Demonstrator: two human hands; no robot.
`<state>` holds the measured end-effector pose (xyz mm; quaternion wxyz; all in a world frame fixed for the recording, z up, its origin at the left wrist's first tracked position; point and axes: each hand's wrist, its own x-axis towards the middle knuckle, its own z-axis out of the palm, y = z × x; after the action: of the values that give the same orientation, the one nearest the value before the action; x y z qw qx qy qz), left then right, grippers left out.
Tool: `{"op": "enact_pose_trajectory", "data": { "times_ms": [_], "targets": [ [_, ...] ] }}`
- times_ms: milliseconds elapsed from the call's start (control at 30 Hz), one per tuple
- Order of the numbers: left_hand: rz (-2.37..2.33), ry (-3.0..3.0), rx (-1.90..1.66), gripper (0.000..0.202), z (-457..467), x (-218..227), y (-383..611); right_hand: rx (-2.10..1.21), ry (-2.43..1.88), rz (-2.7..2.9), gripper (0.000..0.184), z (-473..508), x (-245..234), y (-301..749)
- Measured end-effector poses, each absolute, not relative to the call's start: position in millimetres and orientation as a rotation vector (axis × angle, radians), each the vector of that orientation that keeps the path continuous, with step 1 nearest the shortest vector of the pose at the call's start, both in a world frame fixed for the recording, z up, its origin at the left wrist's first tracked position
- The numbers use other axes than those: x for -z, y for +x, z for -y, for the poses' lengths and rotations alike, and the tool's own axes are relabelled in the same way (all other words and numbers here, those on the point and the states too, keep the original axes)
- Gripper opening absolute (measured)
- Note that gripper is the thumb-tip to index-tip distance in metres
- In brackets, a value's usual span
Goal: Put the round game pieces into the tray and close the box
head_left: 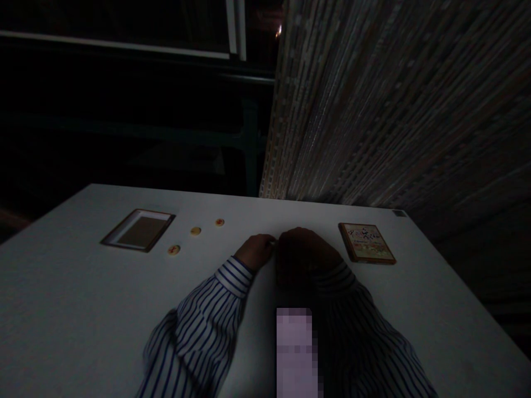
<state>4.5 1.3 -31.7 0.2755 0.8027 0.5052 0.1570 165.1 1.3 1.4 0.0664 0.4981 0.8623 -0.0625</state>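
Note:
My left hand (256, 252) is closed near the middle of the white table (124, 309), its fingertips pinched together. A tiny pale spot shows at its fingertips, too small to name. Right beside it, my right hand (309, 250) is curled in deep shadow, and what its fingers hold is hidden. Under the right hand lies a dark patch; I cannot tell whether it is an object or shadow. Left of my hands lie three round xiangqi pieces: one with a red mark (173, 250), a plainer one (196, 231) and a farther one (219, 222).
A shallow open box part (139, 231) with a brown inside lies at the left. A flat printed box or lid (367, 243) sits at the right. A pixelated pale patch (294, 354) covers the near middle. A string curtain (332, 110) hangs behind the table.

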Motion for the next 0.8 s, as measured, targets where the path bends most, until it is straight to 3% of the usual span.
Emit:
{"op": "enact_pose_trajectory", "data": {
  "times_ms": [800],
  "targets": [
    [-1.358, 2.15, -0.392, 0.035, -0.5, 29.9, 4.5, 0.18, 1.463, -2.596, 0.025, -1.5, -0.6, 165.3]
  ]
}}
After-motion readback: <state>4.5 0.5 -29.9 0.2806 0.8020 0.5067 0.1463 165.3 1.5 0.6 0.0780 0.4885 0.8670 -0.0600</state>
